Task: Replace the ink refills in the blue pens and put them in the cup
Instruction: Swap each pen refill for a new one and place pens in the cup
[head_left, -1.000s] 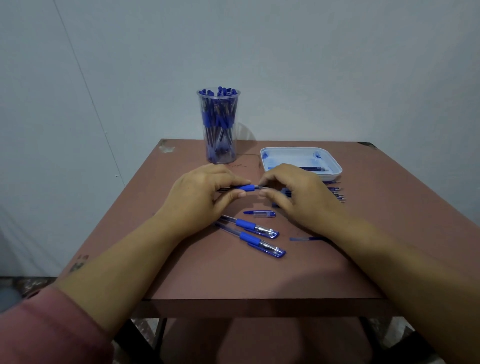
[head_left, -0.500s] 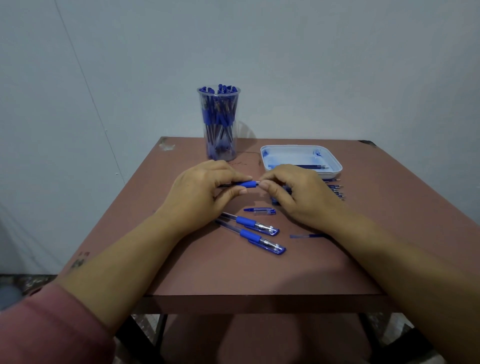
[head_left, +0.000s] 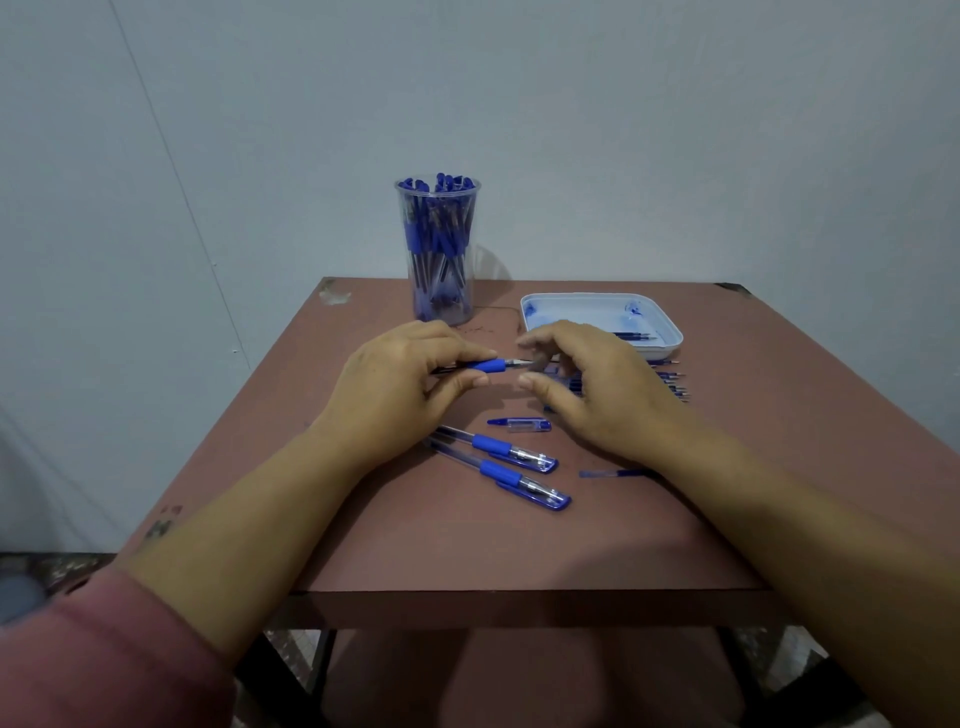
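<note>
Above the middle of the table (head_left: 467, 545), a pen (head_left: 485, 365) is gripped by the left hand (head_left: 400, 384), whose fingers are curled round the barrel, with the blue grip and tip pointing right. The right hand (head_left: 592, 384) is held just beside that tip, thumb and forefinger spread apart on either side of it. Nothing is seen pinched, though whether the fingers behind touch the tip cannot be told. The pen is judged to be mid-assembly. If its tip is not screwed fully home, the refill could be left loose, or the point could drop off once the pen is stood in the cup (head_left: 439, 249). The cup is already crowded with pens, so a careless insertion could be blocked or the tall cup tipped. A loose cap (head_left: 519, 424) lies near the hands and could be brushed away by the right wrist. Two capped pens (head_left: 498, 449) lie side by side below the left hand. A single refill (head_left: 613, 473) is partly covered by the right forearm, and more refills (head_left: 670, 384) are laid beside the blue-stained tray (head_left: 582, 314). No obstacle is seen between hands and cup.
</note>
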